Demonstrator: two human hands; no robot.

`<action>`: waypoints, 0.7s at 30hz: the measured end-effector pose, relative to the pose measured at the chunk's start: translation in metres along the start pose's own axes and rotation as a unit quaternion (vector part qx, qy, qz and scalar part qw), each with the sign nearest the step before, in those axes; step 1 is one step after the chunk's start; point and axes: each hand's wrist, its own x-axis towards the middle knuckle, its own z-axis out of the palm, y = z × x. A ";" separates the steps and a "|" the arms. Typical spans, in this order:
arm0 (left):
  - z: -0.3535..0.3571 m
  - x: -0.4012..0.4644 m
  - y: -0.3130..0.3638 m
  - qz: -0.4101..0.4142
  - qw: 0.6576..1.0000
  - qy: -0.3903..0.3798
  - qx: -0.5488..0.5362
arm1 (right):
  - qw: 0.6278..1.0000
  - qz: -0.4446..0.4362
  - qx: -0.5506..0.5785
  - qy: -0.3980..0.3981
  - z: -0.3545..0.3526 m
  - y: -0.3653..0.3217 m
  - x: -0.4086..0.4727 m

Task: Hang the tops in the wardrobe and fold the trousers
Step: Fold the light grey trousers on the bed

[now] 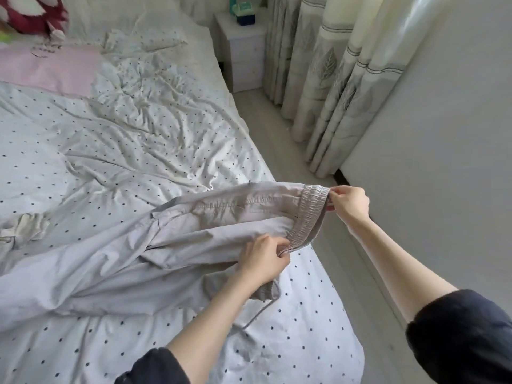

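Both of our hands grip the gathered waistband (309,217) of the trousers (194,239): our left hand (264,259) has its fingers curled tight round the near end of the band, and our right hand (349,202) pinches the far end between thumb and fingertips, holding it out past the edge of the bed (138,128). Stretched between the 2 hands, the elastic band shows as a ribbed, puckered grey strip. From it the trousers – pale grey, thin woven cloth, softly creased – run left across the mattress, their legs cut off by the left edge of the view. A thin drawstring (256,314) hangs down below our left wrist in a loose loop. The bedsheet is white with small dark dots and heavily wrinkled. A pink cloth (55,67) lies flat near the head of the bed – a red-and-white object (30,12) in the top corner is too cropped to identify. Leaf-printed curtains (332,79) fall in stiff folds beside a white nightstand (243,51).
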 end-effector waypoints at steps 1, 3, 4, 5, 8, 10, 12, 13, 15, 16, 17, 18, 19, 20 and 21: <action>0.007 0.011 -0.003 -0.010 1.000 -0.012 -0.025 | 1.000 0.009 0.003 -0.016 0.004 0.009 0.013; 0.018 0.020 -0.015 -0.016 0.998 -0.043 -0.044 | 0.998 0.021 -0.021 -0.060 0.014 0.028 0.023; 0.023 0.022 -0.023 -0.019 0.998 -0.054 -0.035 | 0.995 0.025 -0.044 -0.087 0.020 0.040 0.024; 0.029 0.021 -0.034 -0.022 0.997 -0.064 -0.029 | 0.990 0.035 -0.060 -0.121 0.028 0.056 0.021; 0.038 0.009 -0.072 -0.044 0.996 -0.079 0.000 | 0.972 0.096 -0.071 -0.203 0.053 0.095 -0.004; 0.043 -0.001 -0.099 -0.058 0.993 -0.095 0.035 | 0.958 0.139 -0.064 -0.243 0.069 0.117 -0.023; 0.045 -0.011 -0.117 -0.044 0.990 -0.113 0.067 | 0.946 0.173 -0.044 -0.269 0.080 0.130 -0.042; 0.045 -0.015 -0.124 -0.032 0.989 -0.121 0.083 | 0.943 0.185 -0.028 -0.275 0.085 0.134 -0.050; 0.047 -0.022 -0.135 -0.010 0.985 -0.129 0.114 | 0.941 0.199 0.018 -0.274 0.089 0.139 -0.063; 0.047 -0.026 -0.139 0.002 0.984 -0.123 0.126 | 0.941 0.204 0.043 -0.267 0.091 0.141 -0.066; 0.047 -0.030 -0.140 0.014 0.983 -0.117 0.142 | 0.941 0.204 0.064 -0.262 0.090 0.140 -0.067; 0.049 -0.035 -0.142 0.029 0.981 -0.103 0.160 | 0.940 0.206 0.080 -0.259 0.090 0.141 -0.068; 0.051 -0.040 -0.143 0.044 0.979 -0.082 0.182 | 0.941 0.205 0.090 -0.254 0.089 0.141 -0.070; 0.054 -0.042 -0.143 0.063 0.976 -0.052 0.204 | 0.942 0.203 0.101 -0.248 0.086 0.139 -0.070; 0.056 -0.044 -0.143 0.076 0.972 -0.015 0.223 | 0.942 0.199 0.116 -0.245 0.083 0.138 -0.072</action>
